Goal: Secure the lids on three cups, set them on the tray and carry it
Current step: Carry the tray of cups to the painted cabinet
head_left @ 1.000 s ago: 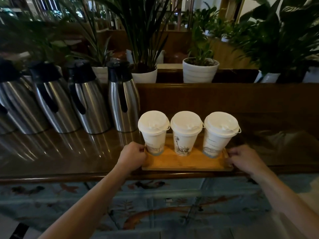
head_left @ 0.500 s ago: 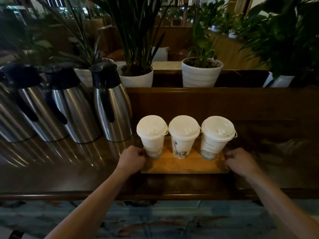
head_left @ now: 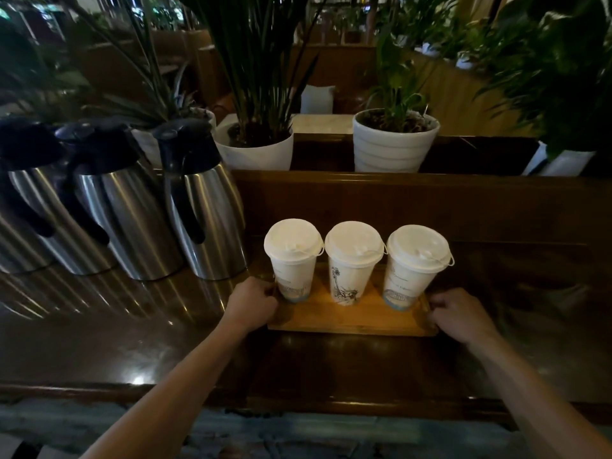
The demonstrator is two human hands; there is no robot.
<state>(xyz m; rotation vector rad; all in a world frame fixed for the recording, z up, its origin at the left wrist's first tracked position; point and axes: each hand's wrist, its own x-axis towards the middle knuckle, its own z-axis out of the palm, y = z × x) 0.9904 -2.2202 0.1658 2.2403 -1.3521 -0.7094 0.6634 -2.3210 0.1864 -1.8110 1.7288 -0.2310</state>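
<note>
Three white paper cups with white lids stand in a row on a small wooden tray (head_left: 351, 321): the left cup (head_left: 294, 260), the middle cup (head_left: 351, 263) and the right cup (head_left: 414, 268). The tray sits on a dark wooden counter (head_left: 132, 342). My left hand (head_left: 250, 304) grips the tray's left end with curled fingers. My right hand (head_left: 458, 314) grips the tray's right end the same way.
Three steel thermal jugs (head_left: 202, 207) with black tops stand close to the left of the tray. Behind the counter a raised wooden ledge (head_left: 430, 200) carries white pots with plants (head_left: 394, 140). A patterned carpet (head_left: 298, 438) lies below the counter's front edge.
The view has moved closer and the tray with the cups now lies farther in from the counter's front edge. Both hands keep their hold on the tray ends.
</note>
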